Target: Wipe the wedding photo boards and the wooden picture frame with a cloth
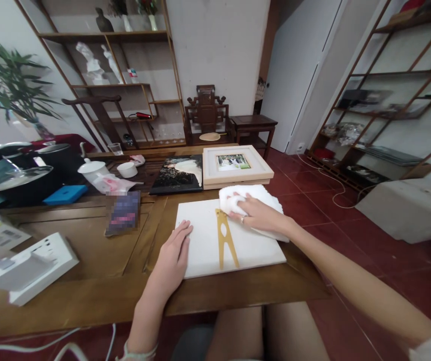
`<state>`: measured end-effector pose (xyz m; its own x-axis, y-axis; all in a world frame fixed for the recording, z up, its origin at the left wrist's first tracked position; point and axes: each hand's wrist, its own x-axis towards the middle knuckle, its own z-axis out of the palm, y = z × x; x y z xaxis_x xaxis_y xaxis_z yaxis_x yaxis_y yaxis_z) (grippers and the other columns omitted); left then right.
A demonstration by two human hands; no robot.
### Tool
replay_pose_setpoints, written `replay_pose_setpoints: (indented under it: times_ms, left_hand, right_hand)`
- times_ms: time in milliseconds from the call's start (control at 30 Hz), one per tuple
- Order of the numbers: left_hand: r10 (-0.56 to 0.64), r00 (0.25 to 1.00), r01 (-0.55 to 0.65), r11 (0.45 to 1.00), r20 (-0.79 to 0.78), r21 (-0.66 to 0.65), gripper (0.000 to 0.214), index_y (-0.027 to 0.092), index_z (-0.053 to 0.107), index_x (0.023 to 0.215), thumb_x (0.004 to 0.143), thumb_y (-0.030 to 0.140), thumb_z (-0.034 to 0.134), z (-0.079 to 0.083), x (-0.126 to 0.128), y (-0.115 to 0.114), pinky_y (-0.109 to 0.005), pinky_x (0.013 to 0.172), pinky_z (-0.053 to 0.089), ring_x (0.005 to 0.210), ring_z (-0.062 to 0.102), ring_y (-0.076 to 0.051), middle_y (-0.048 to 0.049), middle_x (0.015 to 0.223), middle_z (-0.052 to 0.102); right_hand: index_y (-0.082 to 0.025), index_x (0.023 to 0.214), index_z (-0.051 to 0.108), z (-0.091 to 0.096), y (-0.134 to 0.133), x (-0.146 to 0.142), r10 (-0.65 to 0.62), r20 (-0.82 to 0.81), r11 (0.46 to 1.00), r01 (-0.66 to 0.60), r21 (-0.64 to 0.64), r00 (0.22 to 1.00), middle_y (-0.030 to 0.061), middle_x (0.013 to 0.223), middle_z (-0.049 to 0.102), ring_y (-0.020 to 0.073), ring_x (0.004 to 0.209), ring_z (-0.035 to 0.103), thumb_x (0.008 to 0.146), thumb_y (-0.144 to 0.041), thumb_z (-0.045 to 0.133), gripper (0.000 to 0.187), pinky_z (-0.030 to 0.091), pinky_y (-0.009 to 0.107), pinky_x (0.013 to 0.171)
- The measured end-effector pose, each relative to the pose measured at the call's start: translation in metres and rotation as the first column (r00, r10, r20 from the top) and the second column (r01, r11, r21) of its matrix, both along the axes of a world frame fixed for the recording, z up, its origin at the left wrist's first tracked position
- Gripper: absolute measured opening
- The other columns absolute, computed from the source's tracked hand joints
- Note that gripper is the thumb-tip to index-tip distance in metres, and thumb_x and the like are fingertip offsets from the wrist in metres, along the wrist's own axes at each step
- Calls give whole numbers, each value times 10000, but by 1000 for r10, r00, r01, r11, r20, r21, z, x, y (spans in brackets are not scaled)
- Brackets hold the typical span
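A white board (200, 250) lies flat near the table's front edge, with a golden-yellow flat shape (221, 245) like a clothes peg on it. My left hand (174, 248) rests on the board's left edge, fingers stretched out and holding nothing. On the upper right of the board is a white fluffy towel (266, 196); my right hand (248, 211) grips it, some fingertips sunk in its folds. The towel covers the board's upper right corner and touches the top of the yellow shape or lies very close to it.
Behind the board are a framed picture (208, 173) and a dark panel (174, 183) with a white design. The wooden table (87, 260) also bears a blue box (65, 194), a white teapot (91, 171), a blurred purple item (123, 213) and a white device (42, 265).
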<state>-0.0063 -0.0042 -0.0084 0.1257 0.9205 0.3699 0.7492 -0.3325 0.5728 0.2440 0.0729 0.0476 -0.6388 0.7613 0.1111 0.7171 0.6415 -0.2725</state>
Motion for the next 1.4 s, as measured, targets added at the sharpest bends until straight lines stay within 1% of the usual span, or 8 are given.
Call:
replay_pose_setpoints:
  times_ms: [133,433,567,733,867,967,1233,1400]
  left_hand:
    - [-5,1000,5,1000,-2,-3,334,145,590,1128,898,267,380,1,0,0,-434,1092,327,1256,473,-227,-130,1311,554]
    - [3,1000,-3,1000,-9,4,351,116,589,1127,898,272,374,-3,-1,1,-435,1091,326,1258,471,-227,-149,1312,550]
    - [4,1000,-4,1000,-11,4,341,136,589,1126,896,276,381,-2,-1,1,-442,1089,329,1256,474,-228,-137,1313,551]
    - [-2,1000,2,1000,-14,10,346,127,590,1127,897,273,378,-1,-1,1,-441,1087,332,1253,477,-231,-144,1307,555]
    - [-3,1000,3,1000,-17,14,354,108,594,1125,901,269,373,-1,-1,1,-427,1084,339,1253,477,-227,-156,1305,554]
    - [-4,1000,5,1000,-15,26,348,114,595,1123,903,262,370,-2,-1,2,-430,1079,345,1251,480,-223,-152,1298,560]
    - [-4,1000,4,999,-2,42,370,85,596,1131,899,265,370,-6,-1,2,-430,1079,344,1246,485,-234,-170,1300,554]
    - [-5,1000,5,999,7,45,367,91,597,1128,897,265,373,-6,-1,3,-441,1076,348,1242,489,-242,-171,1299,555]
  right_hand:
    - [-81,1095,608,-7,-12,-9,-28,-40,998,30,54,999,190,1330,501,320,1354,257,962,-411,337,447,187,525,1088]
    - [-124,816,678,-7,-119,12,151,22,989,-151,-6,988,161,1455,336,346,1378,147,913,-309,465,298,140,586,1095]
    - [-119,893,642,-5,-98,12,110,-57,993,-111,-26,992,175,1401,422,282,1384,176,936,-313,422,297,181,505,1116]
    - [-81,1032,560,-9,-31,-14,-101,-88,994,98,-41,991,243,1277,524,316,1361,241,963,-419,316,423,218,532,1078]
    - [-83,1058,567,-13,3,-34,-40,-10,998,40,50,999,213,1325,488,362,1364,196,954,-328,362,336,182,587,1060]
    - [-94,1069,595,-14,-8,-38,68,40,992,-72,106,997,193,1418,386,371,1363,190,930,-246,396,286,200,591,1051]
    - [-137,850,689,-13,-109,-23,318,117,942,-328,71,941,212,1487,231,442,1359,61,758,-233,619,150,99,651,1052]
    - [-155,916,681,-7,-97,-21,292,63,956,-293,14,955,152,1462,334,361,1380,121,788,-207,569,177,138,613,1073]
